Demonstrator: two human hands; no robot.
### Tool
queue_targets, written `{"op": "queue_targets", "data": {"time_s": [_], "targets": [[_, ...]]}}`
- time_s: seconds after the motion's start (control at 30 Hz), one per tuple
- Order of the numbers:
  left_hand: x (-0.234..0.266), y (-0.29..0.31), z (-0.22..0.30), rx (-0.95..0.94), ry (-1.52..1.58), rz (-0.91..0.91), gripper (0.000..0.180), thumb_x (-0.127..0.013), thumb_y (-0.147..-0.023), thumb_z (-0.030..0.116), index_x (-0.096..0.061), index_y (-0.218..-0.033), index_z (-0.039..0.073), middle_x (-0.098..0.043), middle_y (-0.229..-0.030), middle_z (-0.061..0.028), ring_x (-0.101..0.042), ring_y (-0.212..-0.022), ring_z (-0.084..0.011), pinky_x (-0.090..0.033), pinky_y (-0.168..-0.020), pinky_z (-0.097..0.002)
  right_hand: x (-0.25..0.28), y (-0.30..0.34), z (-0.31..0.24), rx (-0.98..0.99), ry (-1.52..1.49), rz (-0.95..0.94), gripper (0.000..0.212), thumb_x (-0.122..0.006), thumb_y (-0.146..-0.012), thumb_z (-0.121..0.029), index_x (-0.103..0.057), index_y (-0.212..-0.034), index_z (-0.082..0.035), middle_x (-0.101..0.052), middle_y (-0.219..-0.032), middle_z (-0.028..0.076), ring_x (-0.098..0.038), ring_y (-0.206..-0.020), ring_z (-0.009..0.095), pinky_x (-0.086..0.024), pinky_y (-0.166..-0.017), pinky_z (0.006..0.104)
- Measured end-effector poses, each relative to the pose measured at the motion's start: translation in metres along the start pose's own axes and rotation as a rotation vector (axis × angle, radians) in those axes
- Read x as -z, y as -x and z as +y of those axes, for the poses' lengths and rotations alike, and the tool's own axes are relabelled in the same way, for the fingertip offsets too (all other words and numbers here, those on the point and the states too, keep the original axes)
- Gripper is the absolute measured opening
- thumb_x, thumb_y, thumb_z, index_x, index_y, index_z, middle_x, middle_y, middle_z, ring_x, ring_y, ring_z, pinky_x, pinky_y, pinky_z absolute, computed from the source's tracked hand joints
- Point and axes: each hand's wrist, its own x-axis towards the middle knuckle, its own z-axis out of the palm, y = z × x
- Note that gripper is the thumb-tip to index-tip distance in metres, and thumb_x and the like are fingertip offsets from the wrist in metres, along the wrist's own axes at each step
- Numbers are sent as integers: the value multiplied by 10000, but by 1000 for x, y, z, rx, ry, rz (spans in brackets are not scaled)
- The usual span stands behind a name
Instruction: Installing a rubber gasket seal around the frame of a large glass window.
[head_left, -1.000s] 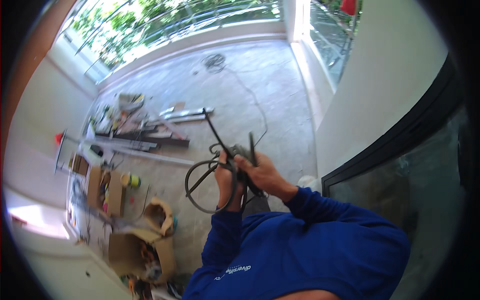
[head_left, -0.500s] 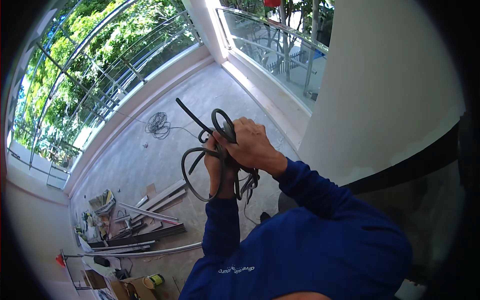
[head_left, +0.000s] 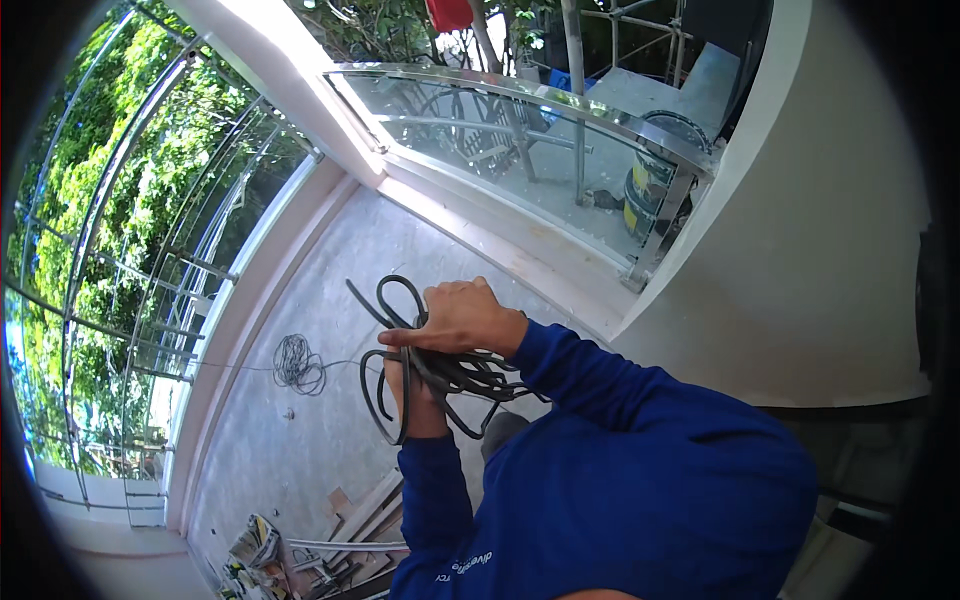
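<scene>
A bundle of thick black cable point(head_left: 468, 378) is gathered in front of my chest, its loops sticking out to the left and its coils trailing right. My right hand point(head_left: 462, 318) lies over the top of the bundle, fingers curled down and thumb pointing left across the loops. Beneath it, my left hand point(head_left: 422, 412) grips the bundle from below; the cable and right hand hide most of its fingers. One cable end stands free at the upper left of the hands.
A loose coil of thin wire point(head_left: 299, 364) lies on the grey concrete floor point(head_left: 330, 450). Metal strips point(head_left: 370, 515) and a cluttered pile point(head_left: 258, 550) are at the lower left. Glass railing point(head_left: 480, 130) runs along the far side, with a white curved wall point(head_left: 780, 270) at right.
My view has swung toward the right-hand railing. The right hand has shifted on the cable and now lies flatter over it, with more of the coiled bundle showing beneath.
</scene>
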Motion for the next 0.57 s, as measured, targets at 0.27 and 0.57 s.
{"op": "queue_targets", "data": {"time_s": [0.27,0.57], "targets": [[-96,-170,120,579,415,-568,356,-407,-1035,279,-580,-1016,-31,-641,-804,-181,-580,-649,-232,-539,-562,-333,125,-110,116,-225,-248,668,740,-576,-844,-747,-641,-877,-11,-679,-798,166,-680,-756,283,-518,-682,388],[-327,-279,267,836,280,-1204,279,-489,-999,254,-586,-948,-3,-645,-919,-156,-627,-597,-212,-579,-530,-284,205,-122,198,-436,180,973,828,-762,-780,-610,-565,-1317,-11,-631,-1272,198,-560,-1267,317,-373,-1113,364]]}}
